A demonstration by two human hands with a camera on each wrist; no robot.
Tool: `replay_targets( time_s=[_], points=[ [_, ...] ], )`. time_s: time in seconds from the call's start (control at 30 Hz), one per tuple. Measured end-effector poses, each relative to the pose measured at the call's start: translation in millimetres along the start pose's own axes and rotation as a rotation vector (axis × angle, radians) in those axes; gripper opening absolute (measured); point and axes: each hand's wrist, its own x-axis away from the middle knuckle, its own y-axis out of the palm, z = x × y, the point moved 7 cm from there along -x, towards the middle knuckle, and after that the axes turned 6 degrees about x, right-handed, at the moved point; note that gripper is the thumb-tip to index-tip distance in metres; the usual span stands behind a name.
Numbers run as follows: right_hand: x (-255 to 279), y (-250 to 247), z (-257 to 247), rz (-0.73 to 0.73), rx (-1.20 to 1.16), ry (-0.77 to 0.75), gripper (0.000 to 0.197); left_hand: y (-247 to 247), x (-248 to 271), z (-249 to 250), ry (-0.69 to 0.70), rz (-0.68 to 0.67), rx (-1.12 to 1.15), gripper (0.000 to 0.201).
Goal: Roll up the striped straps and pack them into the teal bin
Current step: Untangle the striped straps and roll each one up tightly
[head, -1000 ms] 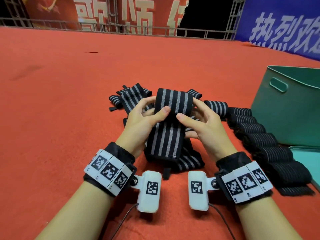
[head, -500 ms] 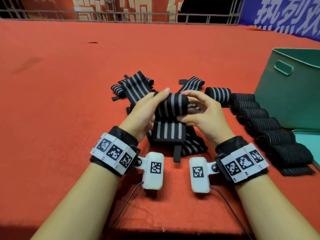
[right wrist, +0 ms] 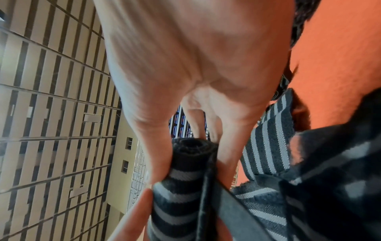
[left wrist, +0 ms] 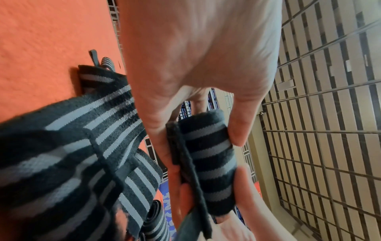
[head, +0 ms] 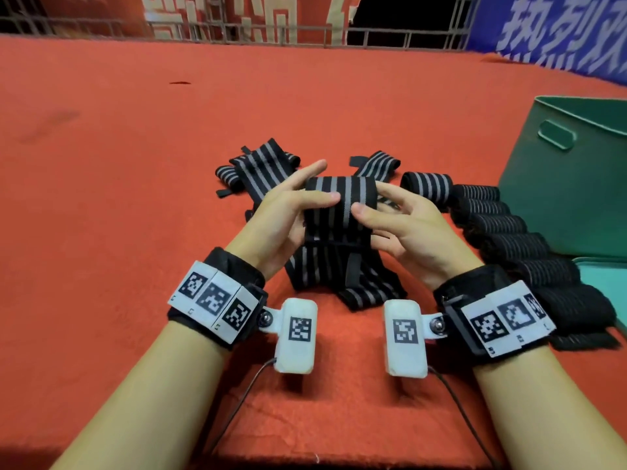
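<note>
1. Head view: a striped strap (head: pixel 340 212) is held off the red carpet (head: pixel 101 205) between the left hand (head: pixel 288 212) and the right hand (head: pixel 403 225), just left of the bin (head: pixel 570 198). Its upper part is wound into a roll; the unrolled tail hangs below onto the loose straps (head: pixel 261 164) heaped under the hands. A row of finished rolls (head: pixel 502 225) is laid against the bin's near wall. The rolling step is judged to be in hand, nearly done for this strap.

2. Left wrist view: the roll (left wrist: pixel 208 163) is pinched by the left hand's thumb and fingers (left wrist: pixel 239 124), curled round its end. A dark edge, possibly the fastening tab, is seen along the roll, though blur makes this uncertain.

3. Right wrist view: the other end of the roll (right wrist: pixel 191 150) is gripped between the right hand's thumb and fingers (right wrist: pixel 228 143), the coil's dark centre facing the camera.

4. Next, the tail is to be wound in tight with even edges, the end pressed down, and the roll set toward the bin; slack would likely let it unwind.
</note>
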Motion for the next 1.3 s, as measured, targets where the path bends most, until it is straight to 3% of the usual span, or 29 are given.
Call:
replay_targets(
  time_s=[0.23,0.4,0.53,0.73,0.9,1.1,1.3],
  points=[
    [3.4,-10.7,8.5,0.067,0.068,0.022,0.056,-14.5,-2.2,-8.8,-0.077,0.035,-0.192,0.043],
    [-1.7,-13.9,12.4,0.125,0.022,0.022,0.060,-18.8,-2.5,-7.6,0.030,0.147,-0.222,0.030],
    [-4.7,-10.3,19.0,0.136,-0.055,0.033,0.056,-16.1,-2.0,-6.6,0.098,0.202,-0.217,0.032],
    [8.2,-26.9,10.7,0.251,-0.108,0.099,0.060,17.9,-3.3,-19.5,-0.057,0.049,-0.129,0.029],
    [-1.2,-94.7,-12.8,0.419,-0.035,0.173,0.051,69.7,-44.7,-32.4,-0.084,0.033,-0.132,0.034],
    [-34.6,-157.5,-21.2,0.567,0.378,0.170,0.043,107.0,-107.4,-66.5,-0.154,0.055,-0.108,0.030],
    [-46.7,-171.2,-10.3,0.525,0.911,0.177,0.049,97.4,-139.9,-103.8,-0.199,0.093,-0.202,0.042]
  ],
)
